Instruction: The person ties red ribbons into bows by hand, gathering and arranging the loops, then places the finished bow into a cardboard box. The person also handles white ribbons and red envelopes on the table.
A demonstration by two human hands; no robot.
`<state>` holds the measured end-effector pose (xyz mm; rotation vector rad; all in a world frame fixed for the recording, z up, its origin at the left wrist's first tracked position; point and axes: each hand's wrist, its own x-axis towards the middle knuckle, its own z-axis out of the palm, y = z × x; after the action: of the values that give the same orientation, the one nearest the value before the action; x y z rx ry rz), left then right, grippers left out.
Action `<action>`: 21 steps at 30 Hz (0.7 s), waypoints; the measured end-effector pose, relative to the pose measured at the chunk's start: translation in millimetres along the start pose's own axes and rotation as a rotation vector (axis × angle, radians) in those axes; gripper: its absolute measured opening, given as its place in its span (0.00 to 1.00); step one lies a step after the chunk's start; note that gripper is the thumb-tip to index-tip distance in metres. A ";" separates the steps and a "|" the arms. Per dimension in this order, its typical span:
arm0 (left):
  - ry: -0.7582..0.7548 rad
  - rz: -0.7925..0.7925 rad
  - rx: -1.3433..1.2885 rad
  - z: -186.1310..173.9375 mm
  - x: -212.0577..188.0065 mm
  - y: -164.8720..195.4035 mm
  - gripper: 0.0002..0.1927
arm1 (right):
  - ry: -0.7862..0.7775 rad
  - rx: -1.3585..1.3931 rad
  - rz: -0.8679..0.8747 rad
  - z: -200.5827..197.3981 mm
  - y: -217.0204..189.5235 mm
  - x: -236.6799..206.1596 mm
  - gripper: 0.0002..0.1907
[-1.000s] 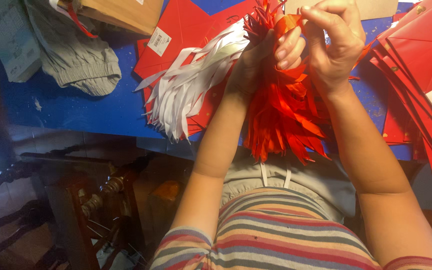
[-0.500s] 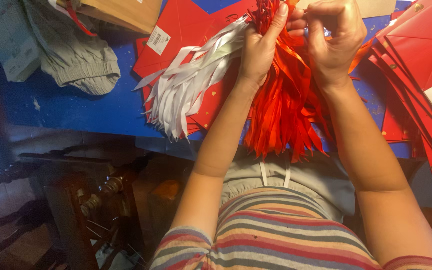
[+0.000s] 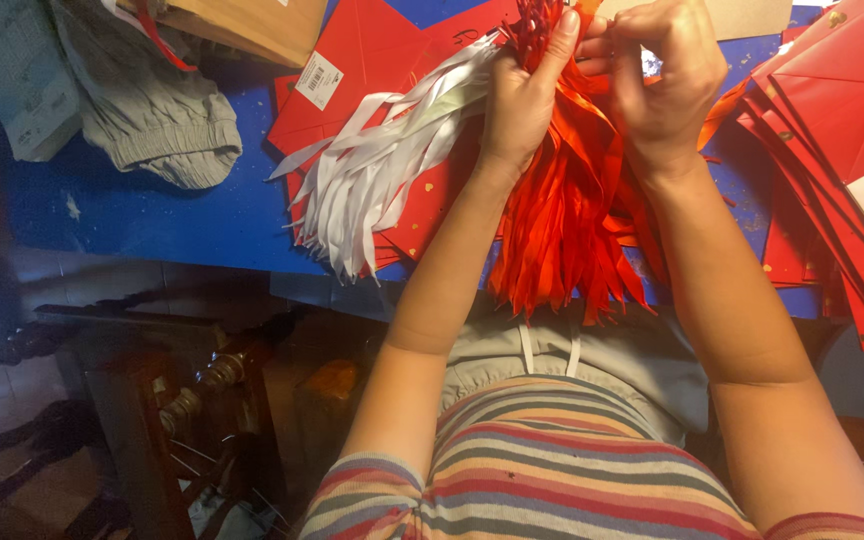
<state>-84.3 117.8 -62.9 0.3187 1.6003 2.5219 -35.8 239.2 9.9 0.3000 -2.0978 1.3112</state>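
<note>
Ribbon bundle (image 3: 562, 210), glossy red strips, white strips (image 3: 372, 190) fanned beside

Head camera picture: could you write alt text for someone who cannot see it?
Two bare hands, left hand and right hand, grip the top of a bunch of red ribbons over a blue table. White ribbons fan out to the left across red envelopes; a grey cloth lies further left.
</note>
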 end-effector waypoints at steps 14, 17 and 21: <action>-0.017 0.170 0.475 7.2 -4.0 5.7 0.11 | 0.100 0.966 0.657 -1.7 59.0 -24.5 0.05; -0.011 0.094 0.534 5.9 -3.5 2.5 0.12 | 0.002 1.099 0.657 -8.8 65.6 -25.9 0.06; -0.071 0.075 0.440 4.4 -2.2 -1.6 0.11 | -0.027 1.119 0.718 -13.8 57.1 -20.7 0.07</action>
<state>-81.1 121.8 -62.7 0.5149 2.1384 2.1536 -42.9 275.6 -40.2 -0.0125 -1.2783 2.8353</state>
